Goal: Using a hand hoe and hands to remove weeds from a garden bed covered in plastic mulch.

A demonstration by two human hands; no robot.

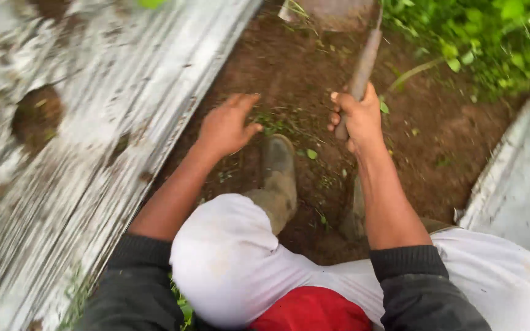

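My white-clad knee (228,257) is closest. My right hand (358,116) is wrapped tight around the hoe handle (363,67), over the soil (302,67) between plastic sheets (93,122). My left hand (228,125) hangs loosely open, empty, beside my boot (278,171).

The tool handle (363,64) is a worn, brownish-grey wooden shaft, smeared with dirt. It slants from the top of the view down toward the lower left over bare brown soil, its lower end gripped in a closed fist.

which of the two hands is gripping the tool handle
The right hand, fist closed around the wooden handle; the left hand is open and holds nothing.
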